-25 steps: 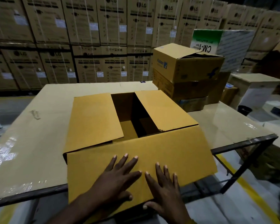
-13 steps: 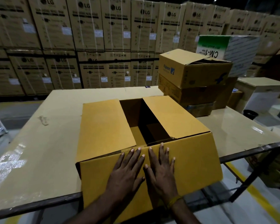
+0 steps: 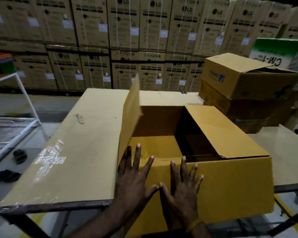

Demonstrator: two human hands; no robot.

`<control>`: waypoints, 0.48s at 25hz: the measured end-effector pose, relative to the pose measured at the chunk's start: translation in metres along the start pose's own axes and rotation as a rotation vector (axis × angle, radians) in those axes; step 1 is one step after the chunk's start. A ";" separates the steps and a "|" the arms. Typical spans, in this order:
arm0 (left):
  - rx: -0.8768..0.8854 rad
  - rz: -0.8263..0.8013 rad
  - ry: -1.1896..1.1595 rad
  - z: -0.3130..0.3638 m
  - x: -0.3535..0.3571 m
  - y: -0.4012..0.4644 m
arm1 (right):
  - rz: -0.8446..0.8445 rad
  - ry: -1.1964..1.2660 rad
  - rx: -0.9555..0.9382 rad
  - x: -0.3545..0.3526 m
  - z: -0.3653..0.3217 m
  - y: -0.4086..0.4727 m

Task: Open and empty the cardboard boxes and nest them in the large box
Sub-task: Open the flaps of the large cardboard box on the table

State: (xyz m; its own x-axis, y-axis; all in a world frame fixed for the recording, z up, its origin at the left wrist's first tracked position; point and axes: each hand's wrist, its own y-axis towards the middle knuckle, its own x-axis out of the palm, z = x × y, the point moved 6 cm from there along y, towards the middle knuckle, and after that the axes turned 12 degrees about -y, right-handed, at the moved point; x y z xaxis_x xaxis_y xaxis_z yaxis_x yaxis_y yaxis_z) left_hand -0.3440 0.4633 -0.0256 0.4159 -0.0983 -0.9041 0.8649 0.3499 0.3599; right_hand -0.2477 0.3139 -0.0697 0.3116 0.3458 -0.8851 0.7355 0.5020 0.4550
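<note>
At the lower centre of the frame, the large box [image 3: 213, 191] sat on the near edge of the desk [image 3: 79, 152], its front flap folded down over the edge toward the person. Both hands lay flat on that front flap, fingers straight and spread. The left hand [image 3: 132, 179] covered the flap's upper left, beside the box's left corner; its grip was fully open and held nothing, only pressing on the cardboard. The right hand [image 3: 184, 189] lay just beside it, toward the centre, likewise open and pressing, with a yellow band [image 3: 193, 225] at the wrist. The 2 thumbs touched at their tips.

The box's left flap [image 3: 131, 114] stood nearly upright, blurred. The right flap [image 3: 220, 131] lay sloped over the opening, shading the inside beneath it. The visible part of the box floor showed only bare cardboard.

At the right of the frame, a stack of smaller boxes [image 3: 248, 93] stood on the far side of the desk, the top 1 with its flaps partly open. Behind it rose a white and green carton [image 3: 279, 52]. Across the upper frame ran a wall of stacked cartons [image 3: 124, 40]. At the left edge stood a white wire rack [image 3: 9, 131].
</note>
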 end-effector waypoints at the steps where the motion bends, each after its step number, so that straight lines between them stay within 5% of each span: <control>1: -0.045 -0.017 0.000 -0.007 -0.003 0.001 | 0.003 -0.012 0.002 0.002 -0.003 0.001; 7: -0.325 -0.269 -0.139 -0.050 -0.006 0.003 | 0.021 -0.009 0.013 0.004 -0.008 0.002; 12: -0.236 -0.102 -0.307 -0.063 -0.025 -0.006 | 0.110 -0.010 0.079 -0.004 -0.012 0.015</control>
State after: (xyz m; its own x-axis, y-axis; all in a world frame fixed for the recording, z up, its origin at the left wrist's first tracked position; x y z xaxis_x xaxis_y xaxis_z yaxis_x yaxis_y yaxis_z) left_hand -0.3766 0.5222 -0.0199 0.4267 -0.4047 -0.8088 0.8326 0.5249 0.1766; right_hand -0.2452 0.3298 -0.0581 0.3990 0.3869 -0.8314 0.7412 0.3977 0.5408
